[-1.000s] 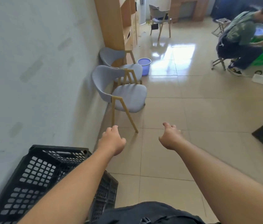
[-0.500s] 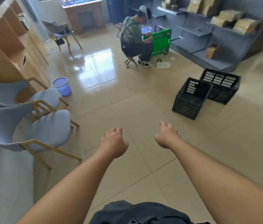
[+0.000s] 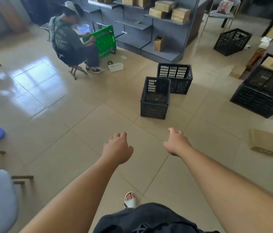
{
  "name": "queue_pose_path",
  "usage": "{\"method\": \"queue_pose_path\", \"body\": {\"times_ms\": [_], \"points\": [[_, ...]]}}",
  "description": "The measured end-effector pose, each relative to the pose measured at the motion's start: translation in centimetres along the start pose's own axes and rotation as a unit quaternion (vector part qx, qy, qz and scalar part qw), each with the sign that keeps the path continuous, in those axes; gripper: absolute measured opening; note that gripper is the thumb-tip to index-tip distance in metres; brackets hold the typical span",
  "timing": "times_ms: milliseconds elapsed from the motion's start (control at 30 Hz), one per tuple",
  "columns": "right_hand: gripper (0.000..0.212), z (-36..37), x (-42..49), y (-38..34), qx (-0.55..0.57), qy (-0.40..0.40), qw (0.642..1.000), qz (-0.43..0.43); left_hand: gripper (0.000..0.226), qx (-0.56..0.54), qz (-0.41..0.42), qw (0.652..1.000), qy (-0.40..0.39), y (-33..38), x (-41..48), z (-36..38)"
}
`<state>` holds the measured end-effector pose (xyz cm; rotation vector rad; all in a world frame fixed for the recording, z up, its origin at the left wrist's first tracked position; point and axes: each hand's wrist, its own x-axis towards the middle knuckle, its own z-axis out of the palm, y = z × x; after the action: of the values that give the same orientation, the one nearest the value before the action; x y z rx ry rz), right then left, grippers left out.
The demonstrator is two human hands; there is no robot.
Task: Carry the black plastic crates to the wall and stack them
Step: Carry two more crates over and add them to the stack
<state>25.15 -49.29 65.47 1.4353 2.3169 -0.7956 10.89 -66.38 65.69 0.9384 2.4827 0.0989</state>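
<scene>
Work done: cannot be judged; no wall and no stack of carried crates is in view.
Work outstanding: the nearest crate (image 3: 155, 98) and the second crate (image 3: 174, 78) stand in the open on the floor (image 3: 82, 125). The far crate (image 3: 232, 42) sits past the shelving (image 3: 157, 27). At least these three appear left to carry.
Step in hand (judged): approach to fetch the nearest crate.
Left hand (image 3: 117, 148): stretched forward, fingers loosely curled, holding nothing.
Right hand (image 3: 177, 143): stretched forward, loosely curled, empty.
Nearest crate relative to hands: ahead of both, well apart, roughly between their lines and nearer the right hand's side; upright, open top.
Second crate: just behind the nearest; contact between them cannot be told.
Bystander: seated person (image 3: 72, 42), well left of the route.
</scene>
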Motion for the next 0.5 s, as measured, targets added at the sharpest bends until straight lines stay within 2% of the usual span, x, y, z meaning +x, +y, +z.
{"method": "queue_pose_path", "body": {"times_ms": [233,500], "points": [[0.060,-2.0,6.8,-2.5,0.030,0.003,0.998,0.059,0.055,0.071,0.080,0.994,-0.023,2.2,11.4,-4.6],[0.060,-7.5,16.4,2.8,0.077,0.024,0.985,0.153,0.050,0.130,0.162,0.977,-0.047,11.9,23.1,-6.2]]}}
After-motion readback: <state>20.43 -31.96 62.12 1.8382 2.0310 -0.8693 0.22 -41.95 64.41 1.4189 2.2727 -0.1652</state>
